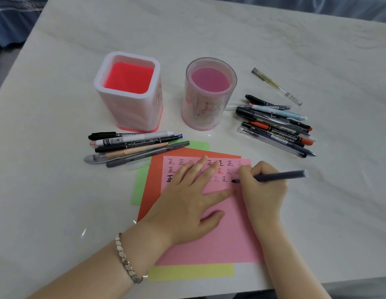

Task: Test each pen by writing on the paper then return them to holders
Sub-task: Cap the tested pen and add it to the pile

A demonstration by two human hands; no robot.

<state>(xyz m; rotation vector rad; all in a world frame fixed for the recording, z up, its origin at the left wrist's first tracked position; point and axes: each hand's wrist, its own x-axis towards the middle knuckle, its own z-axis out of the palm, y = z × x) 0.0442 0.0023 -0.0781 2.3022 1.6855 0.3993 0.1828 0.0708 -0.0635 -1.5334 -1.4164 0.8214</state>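
Observation:
My right hand [262,186] grips a dark grey pen [280,176], its tip touching the pink paper [220,240] at the end of the third row of written marks. My left hand [187,197] lies flat with spread fingers on the pink paper, pressing it down. Two holders stand behind the papers, with no pens showing inside: a square white one with a red inside [129,91] and a round clear pink one [209,93]. Several pens lie in a pile [133,145] left of the paper. A second pile [276,126] lies to the right.
Under the pink sheet lie an orange sheet [151,190], a green sheet [140,186] and a yellow sheet [192,271]. A clear pen with a yellowish core [276,86] lies apart at the right rear. The marble table's front edge [349,283] runs close at the lower right.

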